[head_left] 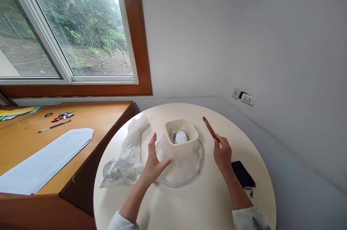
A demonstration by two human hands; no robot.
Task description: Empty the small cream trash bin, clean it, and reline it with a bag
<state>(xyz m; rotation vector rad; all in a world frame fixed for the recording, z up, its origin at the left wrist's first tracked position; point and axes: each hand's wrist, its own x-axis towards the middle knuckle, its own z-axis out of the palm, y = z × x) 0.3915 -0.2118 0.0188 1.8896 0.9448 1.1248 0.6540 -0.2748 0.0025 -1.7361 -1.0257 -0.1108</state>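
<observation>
A small cream bin (181, 161) stands on the round table, lined with a clear plastic bag (201, 163) folded down over its rim. Inside lies some crumpled white and silvery waste (179, 137). My left hand (154, 163) is beside the bin's near left side, thumb and fingers spread, holding nothing; whether it touches the liner is hard to tell. To the bin's right, my right hand (222, 153) grips one end of a slim reddish-brown stick-like object (210, 128), pointing up and left. Its exact kind does not show.
A crumpled clear plastic bag (126, 157) lies left of the bin. A dark drawstring pouch (243, 174) rests near the right edge of the round table (179, 208). The wooden desk (103, 114) at left holds papers (51, 157), a pen (54, 126) and keys (65, 115).
</observation>
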